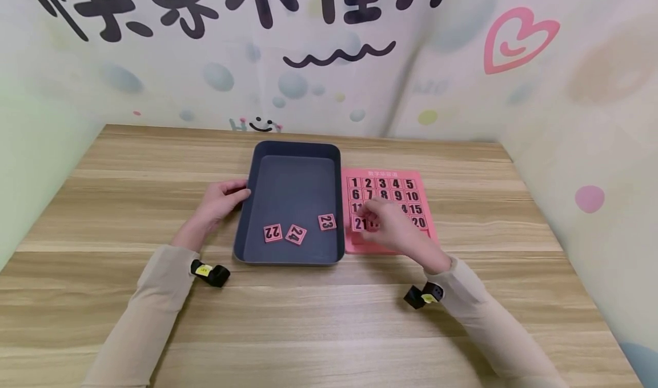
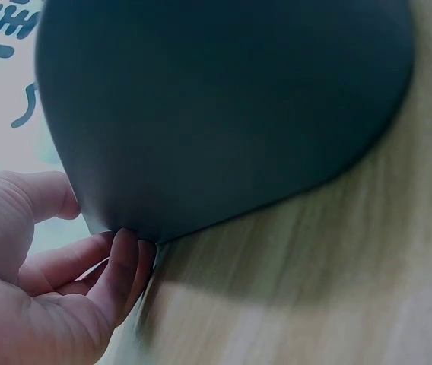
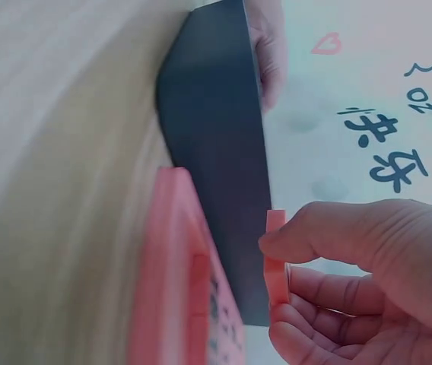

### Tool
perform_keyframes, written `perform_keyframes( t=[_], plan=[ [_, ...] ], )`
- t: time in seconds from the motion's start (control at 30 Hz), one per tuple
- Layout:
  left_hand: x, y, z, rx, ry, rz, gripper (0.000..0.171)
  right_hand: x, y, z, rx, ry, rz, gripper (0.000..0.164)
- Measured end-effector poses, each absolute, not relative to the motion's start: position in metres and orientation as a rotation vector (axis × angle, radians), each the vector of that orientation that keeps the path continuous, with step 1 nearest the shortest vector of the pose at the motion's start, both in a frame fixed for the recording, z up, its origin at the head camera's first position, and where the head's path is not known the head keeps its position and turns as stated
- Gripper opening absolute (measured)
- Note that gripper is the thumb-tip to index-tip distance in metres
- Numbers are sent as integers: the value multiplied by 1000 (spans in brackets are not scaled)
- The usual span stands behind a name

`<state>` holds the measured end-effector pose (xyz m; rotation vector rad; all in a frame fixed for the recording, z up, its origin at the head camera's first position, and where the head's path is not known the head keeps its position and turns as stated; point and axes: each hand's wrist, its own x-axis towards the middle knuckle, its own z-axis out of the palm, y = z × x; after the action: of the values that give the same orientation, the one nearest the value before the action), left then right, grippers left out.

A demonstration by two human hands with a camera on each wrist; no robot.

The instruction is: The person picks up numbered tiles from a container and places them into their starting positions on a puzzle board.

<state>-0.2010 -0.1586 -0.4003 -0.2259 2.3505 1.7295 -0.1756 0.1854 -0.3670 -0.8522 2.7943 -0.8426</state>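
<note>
My right hand [image 1: 390, 225] pinches a pink number tile marked 21 [image 1: 358, 223] between thumb and fingers, above the lower left of a pink number puzzle board [image 1: 382, 174]. In the right wrist view the tile [image 3: 275, 262] is seen edge-on, raised off the board. Rows of numbered tiles fill the board's upper part; the hand hides some of them. At the left, my left hand [image 1: 218, 202] holds the side of a dark grey tray [image 1: 298, 188], thumb at the rim and fingers lower on the wall. Tiles 22 [image 1: 273, 232], 24 [image 1: 296, 234] and 23 [image 1: 327, 222] lie in the tray.
Tray and board stand side by side on a wood-grain table [image 1: 308, 325]. Behind the table rises a wall [image 1: 169, 74] with large black writing and coloured dots. Each wrist carries a small black camera.
</note>
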Motion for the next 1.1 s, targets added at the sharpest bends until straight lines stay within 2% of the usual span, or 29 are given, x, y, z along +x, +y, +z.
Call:
perform_keyframes(
  t=[0.4, 0.73, 1.1],
  plan=[
    [-200, -159, -402, -220, 2372, 1720, 46, -168, 194, -387, -865, 2741, -838, 32],
    [-199, -160, -402, -215, 2377, 1714, 45, -168, 189, -383, -836, 2713, -840, 22],
    [-200, -158, -400, -222, 2363, 1727, 45, -165, 190, -386, -807, 2742, -861, 19]
  ],
)
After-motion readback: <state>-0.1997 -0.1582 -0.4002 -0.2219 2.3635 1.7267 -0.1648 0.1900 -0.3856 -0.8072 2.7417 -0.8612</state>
